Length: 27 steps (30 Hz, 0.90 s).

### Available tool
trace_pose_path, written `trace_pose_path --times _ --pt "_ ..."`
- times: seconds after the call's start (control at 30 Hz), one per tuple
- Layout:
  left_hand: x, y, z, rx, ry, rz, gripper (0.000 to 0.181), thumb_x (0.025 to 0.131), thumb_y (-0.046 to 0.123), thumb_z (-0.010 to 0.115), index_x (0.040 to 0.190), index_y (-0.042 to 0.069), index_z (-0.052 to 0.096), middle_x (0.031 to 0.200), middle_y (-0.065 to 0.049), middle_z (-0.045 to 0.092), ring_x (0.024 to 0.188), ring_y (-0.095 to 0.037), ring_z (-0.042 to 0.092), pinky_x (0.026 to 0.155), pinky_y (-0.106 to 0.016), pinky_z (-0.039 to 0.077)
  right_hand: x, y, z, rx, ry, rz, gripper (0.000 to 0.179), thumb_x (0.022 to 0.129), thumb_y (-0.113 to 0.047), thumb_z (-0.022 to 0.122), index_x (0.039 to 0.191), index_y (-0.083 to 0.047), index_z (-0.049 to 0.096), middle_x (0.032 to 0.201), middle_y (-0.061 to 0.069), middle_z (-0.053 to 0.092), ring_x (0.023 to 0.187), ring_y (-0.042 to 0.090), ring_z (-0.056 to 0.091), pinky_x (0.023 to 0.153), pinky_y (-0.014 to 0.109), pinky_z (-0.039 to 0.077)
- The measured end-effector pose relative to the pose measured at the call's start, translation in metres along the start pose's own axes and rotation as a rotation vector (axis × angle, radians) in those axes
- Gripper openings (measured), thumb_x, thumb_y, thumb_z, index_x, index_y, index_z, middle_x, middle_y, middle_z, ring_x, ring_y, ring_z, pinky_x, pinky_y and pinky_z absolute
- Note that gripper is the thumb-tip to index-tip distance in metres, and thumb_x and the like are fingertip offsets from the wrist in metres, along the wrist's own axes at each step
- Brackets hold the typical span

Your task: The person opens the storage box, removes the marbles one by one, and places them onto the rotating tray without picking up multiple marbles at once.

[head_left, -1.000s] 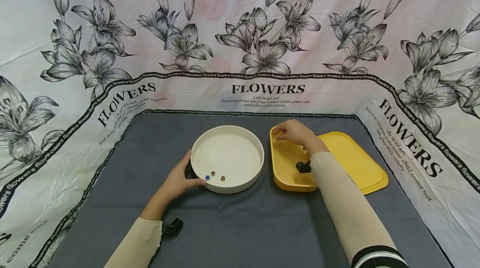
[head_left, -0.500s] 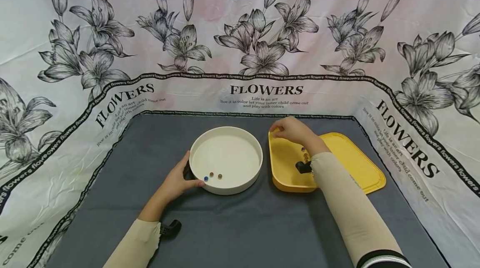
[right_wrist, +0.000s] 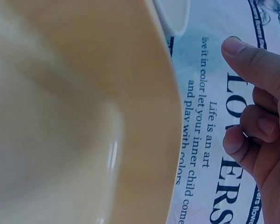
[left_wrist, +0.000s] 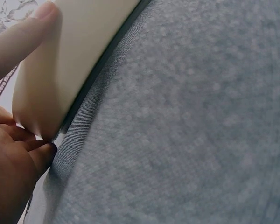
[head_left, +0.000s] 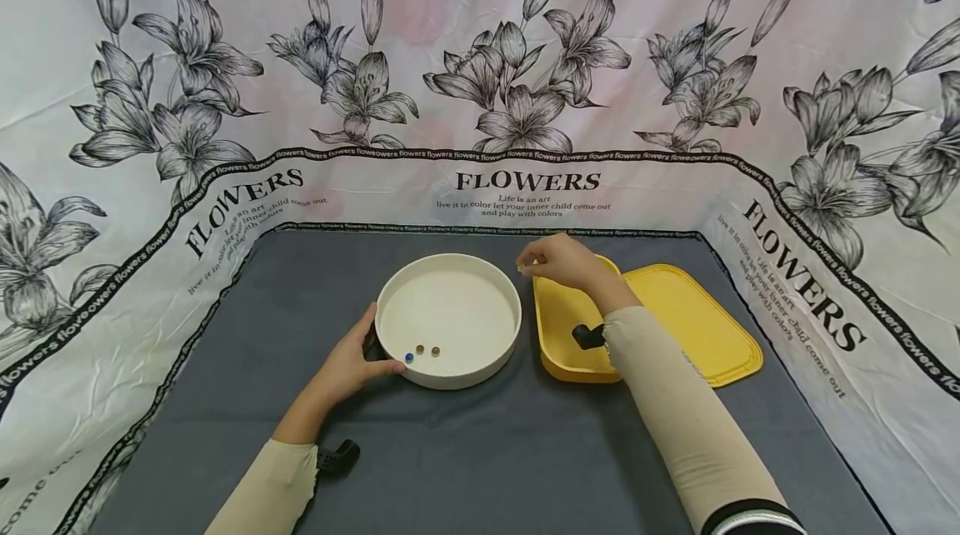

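A round white tray [head_left: 450,302] stands in the middle of the table, with a blue bead [head_left: 408,358] and two brown beads [head_left: 436,351] near its front left wall. My left hand [head_left: 351,364] grips the tray's left side; in the left wrist view its thumb lies on the wall [left_wrist: 79,46] and its fingers curl at the base. Between tray and yellow box [head_left: 557,335], my right hand [head_left: 562,260] pinches a tiny pale bead [head_left: 522,269] above the box's far left corner. The right wrist view shows this hand beyond the box wall [right_wrist: 149,116], its bead hidden.
A yellow lid [head_left: 697,318] lies flat to the right of the box. Grey cloth [head_left: 480,460] covers the table, and a flower-printed white curtain [head_left: 390,185] rises behind and at both sides. My right forearm [head_left: 675,393] crosses over the box's front right part.
My right hand has moved left from over the yellow box to past its left edge, carrying the pale bead. My left hand keeps its grip on the tray.
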<state>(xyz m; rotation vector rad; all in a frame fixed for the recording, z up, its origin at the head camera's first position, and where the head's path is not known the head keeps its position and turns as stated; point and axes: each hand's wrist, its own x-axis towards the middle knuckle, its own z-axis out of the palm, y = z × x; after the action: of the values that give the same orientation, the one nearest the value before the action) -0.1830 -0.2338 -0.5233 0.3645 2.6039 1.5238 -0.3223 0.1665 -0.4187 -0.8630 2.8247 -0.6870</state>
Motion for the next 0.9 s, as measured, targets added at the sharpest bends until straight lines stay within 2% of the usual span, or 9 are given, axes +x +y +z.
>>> trace_pose_path --times 0.17,0.27,0.4,0.5,0.7,0.9 --pt "-0.003 -0.004 0.000 -0.003 0.014 -0.015 0.132 0.076 0.038 0.092 0.166 0.007 0.000 0.172 -0.015 0.005 0.155 -0.037 0.021 0.122 -0.057 0.027 0.008 -0.009 0.008 -0.002 -0.017 -0.033 0.020 0.099 -0.026 0.072 0.117 -0.022 0.078 0.107 -0.004 0.074 0.088 0.015 0.066 0.076 0.036 0.056" --pt "-0.004 -0.004 0.001 0.001 0.000 -0.020 0.133 0.075 0.040 0.092 0.165 0.005 0.001 0.172 -0.015 0.005 0.155 -0.037 0.021 0.122 -0.056 0.027 0.010 -0.015 0.009 -0.001 -0.025 -0.032 0.020 0.098 -0.026 0.072 0.117 -0.021 0.078 0.113 -0.004 0.074 0.093 0.014 0.066 0.079 0.035 0.057" --pt "-0.002 -0.002 0.001 0.000 0.004 -0.009 0.134 0.073 0.041 0.092 0.165 0.003 0.002 0.171 -0.017 0.006 0.154 -0.038 0.023 0.122 -0.055 0.028 0.015 -0.025 0.008 0.013 0.005 -0.037 0.019 0.097 -0.024 0.074 0.115 -0.021 0.078 0.110 -0.003 0.075 0.089 0.016 0.066 0.075 0.037 0.057" --pt "-0.002 0.000 0.000 0.009 -0.003 -0.022 0.135 0.073 0.041 0.093 0.165 0.004 0.002 0.171 -0.016 0.006 0.154 -0.038 0.023 0.122 -0.054 0.028 0.020 -0.032 0.008 -0.007 -0.015 -0.061 0.021 0.098 -0.025 0.073 0.117 -0.019 0.078 0.110 -0.004 0.075 0.088 0.015 0.066 0.075 0.036 0.057" --pt "-0.003 0.000 -0.001 0.006 0.008 -0.022 0.134 0.073 0.040 0.093 0.165 0.005 0.002 0.171 -0.016 0.007 0.154 -0.038 0.024 0.122 -0.055 0.027 0.033 -0.047 0.014 -0.036 -0.044 -0.091 0.023 0.099 -0.027 0.071 0.120 -0.020 0.077 0.113 -0.006 0.074 0.094 0.012 0.067 0.081 0.034 0.058" --pt "0.002 0.001 -0.002 -0.009 -0.004 -0.004 0.133 0.074 0.038 0.093 0.165 0.004 0.001 0.172 -0.016 0.004 0.155 -0.037 0.020 0.123 -0.055 0.026 0.044 -0.057 0.013 -0.069 -0.074 -0.101 0.024 0.100 -0.029 0.071 0.121 -0.020 0.076 0.112 -0.005 0.074 0.095 0.015 0.067 0.084 0.035 0.058"
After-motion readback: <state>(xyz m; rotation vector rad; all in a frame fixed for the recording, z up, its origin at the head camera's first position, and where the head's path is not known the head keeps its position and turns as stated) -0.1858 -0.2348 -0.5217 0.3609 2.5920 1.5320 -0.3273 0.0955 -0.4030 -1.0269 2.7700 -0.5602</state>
